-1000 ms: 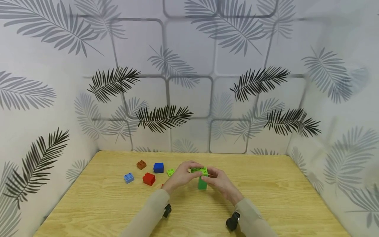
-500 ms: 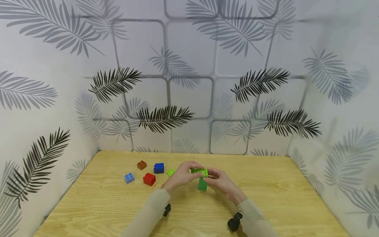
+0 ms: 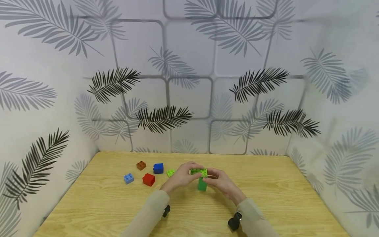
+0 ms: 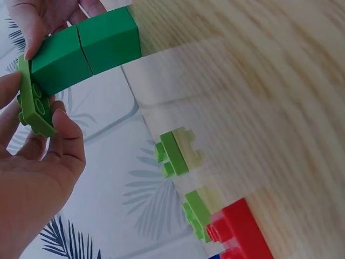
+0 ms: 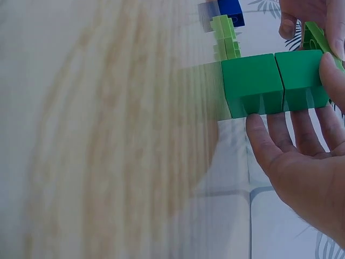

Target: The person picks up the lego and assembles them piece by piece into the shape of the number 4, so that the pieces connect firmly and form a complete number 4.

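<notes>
My left hand point(image 3: 183, 176) pinches a long lime-green toy building brick point(image 3: 203, 171), studs up, between thumb and fingers. It lies across the top of two stacked dark green bricks point(image 3: 202, 184) and overhangs them to the left. The hollow underside of that overhang shows in the left wrist view. My right hand point(image 3: 223, 184) grips the upright stack, fingers behind it and thumb near the top. In the right wrist view a thin seam shows between the lower green brick point(image 5: 253, 83) and the upper one point(image 5: 302, 78).
Left of the hands lie loose bricks: a small lime one point(image 3: 170, 172), a dark blue one point(image 3: 158, 168), a red one point(image 3: 149, 179), a brown one point(image 3: 141, 165) and a light blue one point(image 3: 128, 178). A patterned wall point(image 3: 189, 135) rises behind the wooden table point(image 3: 281, 191).
Both hands stay almost still around the stack. My left thumb has shifted slightly off the front of the lime brick, and my left arm now hides a red piece that showed beside the wrist.
</notes>
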Motion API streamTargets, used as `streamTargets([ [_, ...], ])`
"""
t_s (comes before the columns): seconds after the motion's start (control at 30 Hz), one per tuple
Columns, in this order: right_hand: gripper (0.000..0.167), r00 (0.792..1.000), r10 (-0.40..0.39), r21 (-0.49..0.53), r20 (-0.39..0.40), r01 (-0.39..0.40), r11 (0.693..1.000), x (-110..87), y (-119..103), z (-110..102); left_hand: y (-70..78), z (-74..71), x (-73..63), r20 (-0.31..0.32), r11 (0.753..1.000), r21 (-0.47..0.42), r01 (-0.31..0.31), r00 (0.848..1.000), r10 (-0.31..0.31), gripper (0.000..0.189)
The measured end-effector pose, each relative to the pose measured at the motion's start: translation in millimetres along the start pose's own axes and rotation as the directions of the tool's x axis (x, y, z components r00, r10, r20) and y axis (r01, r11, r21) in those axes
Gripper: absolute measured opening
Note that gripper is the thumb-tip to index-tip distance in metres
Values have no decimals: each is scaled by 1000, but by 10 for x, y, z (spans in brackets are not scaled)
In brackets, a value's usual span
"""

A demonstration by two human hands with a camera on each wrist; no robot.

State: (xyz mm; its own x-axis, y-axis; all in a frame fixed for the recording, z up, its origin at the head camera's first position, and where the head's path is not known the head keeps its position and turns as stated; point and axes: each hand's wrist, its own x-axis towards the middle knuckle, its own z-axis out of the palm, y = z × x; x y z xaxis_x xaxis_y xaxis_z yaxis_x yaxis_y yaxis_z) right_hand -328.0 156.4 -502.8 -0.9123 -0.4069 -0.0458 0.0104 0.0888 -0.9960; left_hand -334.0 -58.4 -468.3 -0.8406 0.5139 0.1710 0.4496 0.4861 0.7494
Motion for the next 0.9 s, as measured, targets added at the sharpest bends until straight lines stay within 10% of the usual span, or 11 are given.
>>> streamTargets([
  [0.9, 56, 999, -21, -18, 43, 22, 1000, -14, 4, -4, 1, -21, -1, 18, 1000, -25, 2, 1000, -2, 32],
])
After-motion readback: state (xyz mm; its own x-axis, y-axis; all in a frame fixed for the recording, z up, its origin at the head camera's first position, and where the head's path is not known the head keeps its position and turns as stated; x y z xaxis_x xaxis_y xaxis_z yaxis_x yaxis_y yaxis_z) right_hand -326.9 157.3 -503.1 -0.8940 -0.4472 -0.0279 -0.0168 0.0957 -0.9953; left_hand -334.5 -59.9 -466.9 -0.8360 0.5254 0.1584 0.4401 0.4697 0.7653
